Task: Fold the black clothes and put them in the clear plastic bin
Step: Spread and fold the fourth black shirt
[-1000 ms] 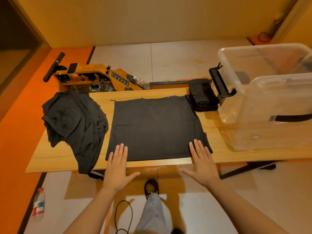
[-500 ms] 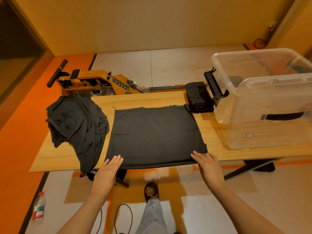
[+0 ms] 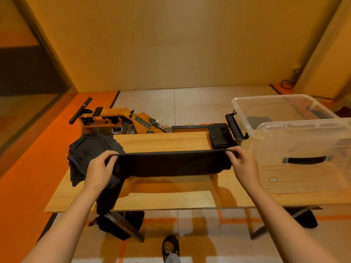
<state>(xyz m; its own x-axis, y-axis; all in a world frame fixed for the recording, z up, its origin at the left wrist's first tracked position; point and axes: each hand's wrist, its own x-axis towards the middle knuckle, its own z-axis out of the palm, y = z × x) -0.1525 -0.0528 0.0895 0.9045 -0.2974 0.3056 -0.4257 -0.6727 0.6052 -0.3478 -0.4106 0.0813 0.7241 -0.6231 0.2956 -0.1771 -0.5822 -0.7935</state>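
Hands fill the head view: the left hand (image 3: 98,168) and the right hand (image 3: 245,164) each pinch one end of a black garment (image 3: 171,164), fingers curled over its top edge. They hold it stretched in a wide band above the bench (image 3: 161,141), left of the clear plastic bin (image 3: 303,141). Whether its lower edge touches the bench cannot be told. Just beside the bin's left wall lies a rolled black piece (image 3: 221,135). Well left of the bin, a crumpled black pile (image 3: 89,154) sits on the bench, part of it drooping over the near edge. An orange rowing machine (image 3: 121,120) stands beyond the bench.
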